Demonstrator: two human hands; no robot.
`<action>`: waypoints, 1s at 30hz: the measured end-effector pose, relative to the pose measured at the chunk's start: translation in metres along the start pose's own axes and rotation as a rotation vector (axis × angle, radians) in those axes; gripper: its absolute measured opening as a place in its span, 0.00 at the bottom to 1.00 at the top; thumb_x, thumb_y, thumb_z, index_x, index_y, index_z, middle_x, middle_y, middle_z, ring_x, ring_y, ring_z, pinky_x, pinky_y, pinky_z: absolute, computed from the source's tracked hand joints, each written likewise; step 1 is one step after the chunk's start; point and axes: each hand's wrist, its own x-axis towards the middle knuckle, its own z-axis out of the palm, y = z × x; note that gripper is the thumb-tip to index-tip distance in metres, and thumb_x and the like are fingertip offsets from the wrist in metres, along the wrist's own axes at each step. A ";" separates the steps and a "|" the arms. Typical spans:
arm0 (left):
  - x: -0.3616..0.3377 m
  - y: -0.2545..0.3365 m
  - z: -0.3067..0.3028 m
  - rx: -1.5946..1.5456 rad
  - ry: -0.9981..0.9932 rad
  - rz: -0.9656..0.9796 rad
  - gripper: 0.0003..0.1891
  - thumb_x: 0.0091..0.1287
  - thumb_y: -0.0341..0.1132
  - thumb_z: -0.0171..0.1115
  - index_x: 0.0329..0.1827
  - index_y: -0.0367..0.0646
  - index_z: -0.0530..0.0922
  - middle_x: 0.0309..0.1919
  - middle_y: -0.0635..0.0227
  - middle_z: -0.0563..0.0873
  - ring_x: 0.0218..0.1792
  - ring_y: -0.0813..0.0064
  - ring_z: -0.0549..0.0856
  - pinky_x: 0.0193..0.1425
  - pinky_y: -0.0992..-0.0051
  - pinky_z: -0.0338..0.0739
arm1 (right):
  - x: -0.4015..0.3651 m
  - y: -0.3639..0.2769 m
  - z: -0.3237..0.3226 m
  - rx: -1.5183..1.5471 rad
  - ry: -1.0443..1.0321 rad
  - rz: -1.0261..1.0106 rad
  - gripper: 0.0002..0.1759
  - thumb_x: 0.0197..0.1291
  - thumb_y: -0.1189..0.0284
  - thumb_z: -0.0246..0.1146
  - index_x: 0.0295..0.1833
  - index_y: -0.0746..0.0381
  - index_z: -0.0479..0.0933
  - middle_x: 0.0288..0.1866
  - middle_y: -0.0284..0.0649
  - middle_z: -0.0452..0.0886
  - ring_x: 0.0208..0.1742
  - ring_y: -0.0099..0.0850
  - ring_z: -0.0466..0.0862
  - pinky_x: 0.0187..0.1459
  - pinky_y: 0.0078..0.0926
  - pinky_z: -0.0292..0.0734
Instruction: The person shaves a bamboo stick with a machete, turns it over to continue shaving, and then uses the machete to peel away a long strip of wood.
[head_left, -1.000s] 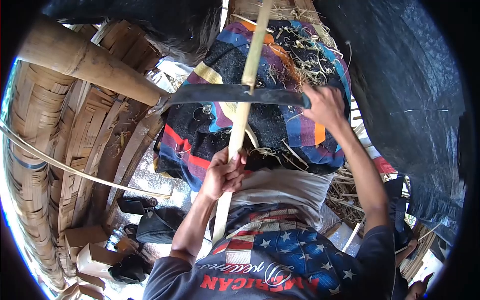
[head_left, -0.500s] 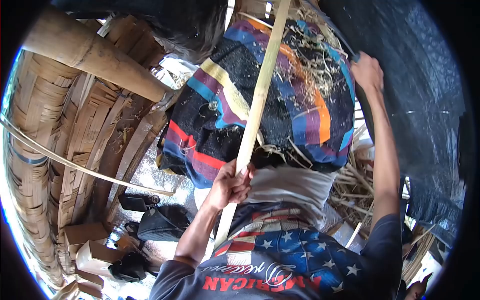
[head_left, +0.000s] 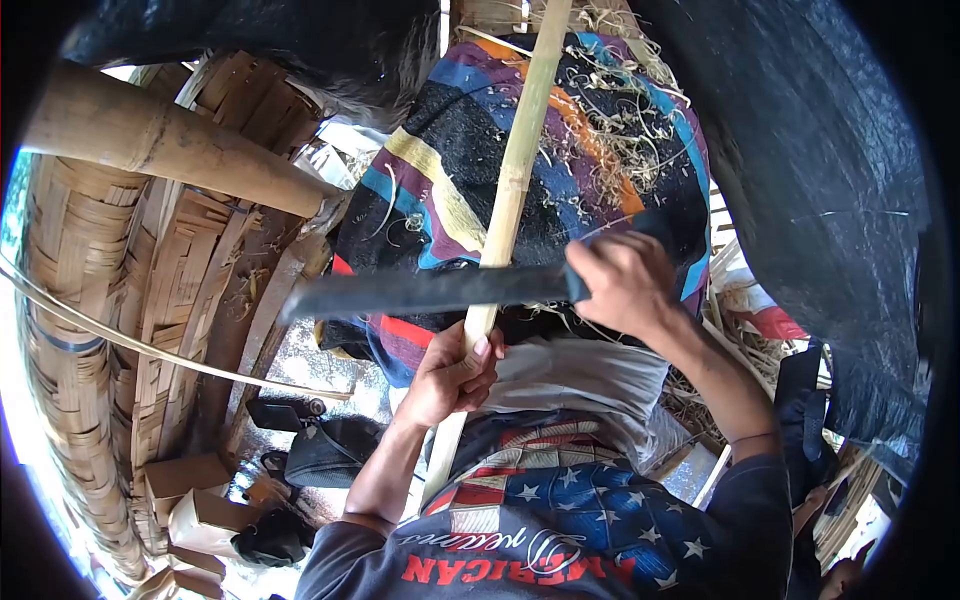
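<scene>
My left hand (head_left: pixel 458 378) is wrapped round a long pale bamboo strip (head_left: pixel 515 170), which runs from the top of the view down past my chest. My right hand (head_left: pixel 625 285) grips the dark handle of a long knife (head_left: pixel 430 292). The blade, blurred by motion, lies across the strip just above my left hand and points left. Beneath them a striped cloth (head_left: pixel 410 215) covers my lap, with curled shavings (head_left: pixel 630 140) scattered over its upper right part.
A thick bamboo pole (head_left: pixel 190 150) and woven bamboo wall stand at left, with a thin curved strip (head_left: pixel 150 348) before them. Cardboard boxes (head_left: pixel 205 520) and a black bag (head_left: pixel 325 455) lie lower left. Dark plastic sheeting (head_left: pixel 830 200) hangs at right. Part of another person shows lower right.
My right hand has moved down and left from the upper right, bringing the knife across the strip. My left hand still holds the strip in nearly the same place.
</scene>
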 end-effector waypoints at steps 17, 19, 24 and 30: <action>0.000 -0.002 -0.002 -0.019 -0.020 -0.008 0.13 0.79 0.43 0.53 0.47 0.40 0.71 0.18 0.81 0.62 0.14 0.88 0.61 0.16 0.82 0.54 | 0.010 0.069 -0.029 0.057 0.131 0.624 0.10 0.56 0.66 0.67 0.34 0.62 0.78 0.25 0.49 0.83 0.31 0.52 0.85 0.36 0.47 0.79; 0.002 -0.002 -0.001 0.038 -0.042 -0.028 0.15 0.80 0.45 0.51 0.48 0.39 0.71 0.18 0.80 0.61 0.14 0.87 0.61 0.17 0.82 0.55 | 0.005 0.033 -0.026 0.105 0.085 0.446 0.11 0.49 0.70 0.70 0.31 0.63 0.75 0.20 0.47 0.77 0.24 0.49 0.82 0.28 0.43 0.74; -0.005 -0.002 0.000 0.103 -0.010 -0.057 0.17 0.80 0.47 0.50 0.46 0.39 0.71 0.18 0.80 0.62 0.14 0.87 0.61 0.17 0.81 0.56 | 0.004 0.017 -0.012 -0.063 0.171 -0.087 0.16 0.33 0.75 0.71 0.31 0.58 0.74 0.21 0.39 0.79 0.24 0.41 0.83 0.30 0.41 0.79; -0.047 -0.026 -0.033 0.172 0.077 -0.069 0.18 0.80 0.49 0.51 0.38 0.43 0.70 0.16 0.80 0.65 0.15 0.87 0.63 0.18 0.81 0.55 | 0.034 0.095 -0.045 -0.165 0.176 0.757 0.13 0.57 0.66 0.67 0.45 0.60 0.82 0.34 0.54 0.85 0.40 0.55 0.85 0.43 0.51 0.80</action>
